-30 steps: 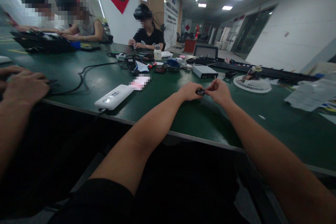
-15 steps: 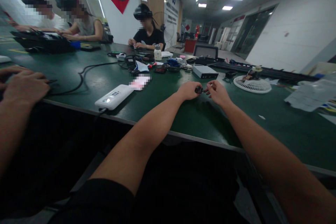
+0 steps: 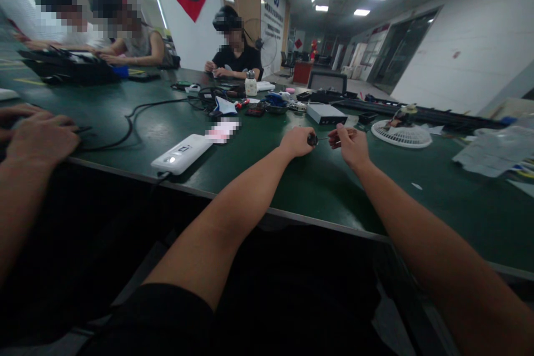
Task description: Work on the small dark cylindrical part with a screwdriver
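Note:
My left hand (image 3: 295,143) is closed around a small dark cylindrical part (image 3: 312,139), whose round end faces right. Most of that part is hidden by the fingers. Just to the right, my right hand (image 3: 354,146) pinches a thin metal rod (image 3: 324,138), which looks like a screwdriver shaft. The rod points left at the dark part's end; whether its tip touches is too small to tell. Both hands are held low over the green table (image 3: 292,189).
A white power bank-like box (image 3: 182,154) with a cable lies left of my arms. Beyond my hands are a grey metal box (image 3: 326,113), a white fan-like grille (image 3: 401,134) and mixed parts. Another person's hands (image 3: 41,136) rest at the left; several people sit across.
My right hand has drawn slightly right and turned, so more of the thin rod shows between the hands. My left hand and the dark part have shifted a little left.

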{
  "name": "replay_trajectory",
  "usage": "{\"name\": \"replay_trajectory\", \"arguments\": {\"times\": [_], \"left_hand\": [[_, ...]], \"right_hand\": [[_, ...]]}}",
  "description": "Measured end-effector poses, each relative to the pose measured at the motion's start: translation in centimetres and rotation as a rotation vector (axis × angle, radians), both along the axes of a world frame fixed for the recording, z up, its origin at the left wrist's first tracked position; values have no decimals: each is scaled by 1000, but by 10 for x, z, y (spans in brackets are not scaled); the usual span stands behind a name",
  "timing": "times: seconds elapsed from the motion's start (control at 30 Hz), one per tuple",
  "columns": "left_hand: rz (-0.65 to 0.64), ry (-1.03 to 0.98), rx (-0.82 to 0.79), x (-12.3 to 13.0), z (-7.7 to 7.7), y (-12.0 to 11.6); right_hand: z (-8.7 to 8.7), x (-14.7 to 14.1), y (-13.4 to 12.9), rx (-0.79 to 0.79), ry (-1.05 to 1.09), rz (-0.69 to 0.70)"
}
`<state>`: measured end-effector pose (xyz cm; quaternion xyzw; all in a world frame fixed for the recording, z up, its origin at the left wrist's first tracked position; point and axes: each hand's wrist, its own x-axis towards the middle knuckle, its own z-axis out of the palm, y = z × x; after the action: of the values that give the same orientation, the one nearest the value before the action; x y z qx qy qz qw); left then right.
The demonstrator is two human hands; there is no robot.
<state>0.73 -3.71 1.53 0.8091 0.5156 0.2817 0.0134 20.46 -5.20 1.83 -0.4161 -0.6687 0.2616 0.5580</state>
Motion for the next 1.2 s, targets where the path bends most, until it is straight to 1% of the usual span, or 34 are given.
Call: {"name": "replay_trajectory", "arguments": {"times": [0.17,0.27,0.43,0.63,0.77,0.9,1.0,1.07,1.2], "left_hand": [[-24,15,14,0,-1,1],[-19,16,17,-1,-1,2],[-19,10,10,0,-1,0],[-12,11,8,1,0,-1],[-30,9,11,0,-1,0],[-31,8,5,0,-1,0],[-29,8,-6,0,-1,0],[-32,10,-7,0,-1,0],[-21,4,2,1,-1,0]], "right_hand": [[-1,-1,-1,-23,-64,21],[0,-1,0,-43,-32,36],[0,-1,1,-25,-21,-2],[0,0,1,-51,40,6],[0,1,2,-59,-5,9],[-2,2,4,-79,42,27],[-2,2,6,-65,17,13],[-3,2,7,-83,0,21],[-1,1,6,-110,50,41]]}}
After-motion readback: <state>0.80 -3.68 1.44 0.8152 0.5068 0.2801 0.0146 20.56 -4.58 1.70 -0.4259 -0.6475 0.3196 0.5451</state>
